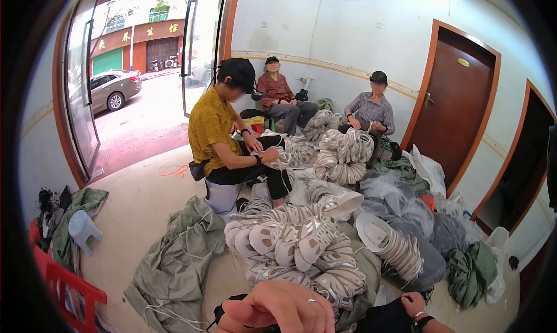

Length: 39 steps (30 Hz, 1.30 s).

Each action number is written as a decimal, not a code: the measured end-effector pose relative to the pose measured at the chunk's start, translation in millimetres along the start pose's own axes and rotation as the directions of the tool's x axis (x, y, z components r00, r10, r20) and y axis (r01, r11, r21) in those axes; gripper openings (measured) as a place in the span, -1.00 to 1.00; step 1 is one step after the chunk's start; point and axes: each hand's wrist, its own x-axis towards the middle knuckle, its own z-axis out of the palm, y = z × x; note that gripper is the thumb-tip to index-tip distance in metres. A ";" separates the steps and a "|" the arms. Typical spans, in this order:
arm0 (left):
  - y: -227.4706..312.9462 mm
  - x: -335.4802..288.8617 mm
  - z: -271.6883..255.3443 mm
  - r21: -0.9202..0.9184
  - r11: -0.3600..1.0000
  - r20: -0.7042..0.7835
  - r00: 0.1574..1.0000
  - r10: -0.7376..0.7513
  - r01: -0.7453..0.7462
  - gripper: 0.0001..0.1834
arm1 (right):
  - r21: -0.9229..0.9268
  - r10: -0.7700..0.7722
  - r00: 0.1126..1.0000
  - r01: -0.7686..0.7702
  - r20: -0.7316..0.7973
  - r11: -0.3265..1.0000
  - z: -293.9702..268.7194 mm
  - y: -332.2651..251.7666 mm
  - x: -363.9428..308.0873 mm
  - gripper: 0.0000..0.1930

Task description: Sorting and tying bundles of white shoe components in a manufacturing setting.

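Note:
My left hand [284, 310] is raised large and close at the bottom middle, a ring on one finger. Its fingers are bent, and their undersides are hidden, so anything within them cannot be made out. Lying on my dark-clad leg [386, 318] at the lower right, my right hand [413, 304] holds nothing I can see; a bracelet and a black band circle the wrist. Just beyond my left hand is a large heap of grey-white shoe uppers [290, 240], tied in bundles with cords. To its right lies a stacked row of similar uppers [391, 246].
A person in a yellow shirt [214, 127] sits at left, handling uppers. Another [374, 109] works with strips behind; a third [278, 89] sits by the wall. Green sacks [180, 263], plastic bags [400, 202], a blue stool [85, 231] and a red chair [72, 286] surround the heap.

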 end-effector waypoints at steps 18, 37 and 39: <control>5.7 7.6 -2.0 -0.017 0.999 -0.032 0.999 -0.029 0.028 -0.28 | -0.005 0.035 0.999 -0.035 0.009 0.999 3.7 5.0 3.0 -0.70; 5.4 9.8 -2.3 -0.034 0.999 0.011 1.000 0.006 -0.006 -0.28 | -0.014 0.032 0.999 -0.032 0.002 0.999 -0.9 -4.8 1.0 -0.70; 6.0 8.8 -3.1 -0.030 1.000 0.014 1.000 0.007 -0.006 -0.28 | -0.008 0.045 0.999 -0.045 0.006 0.999 0.4 -3.0 1.6 -0.70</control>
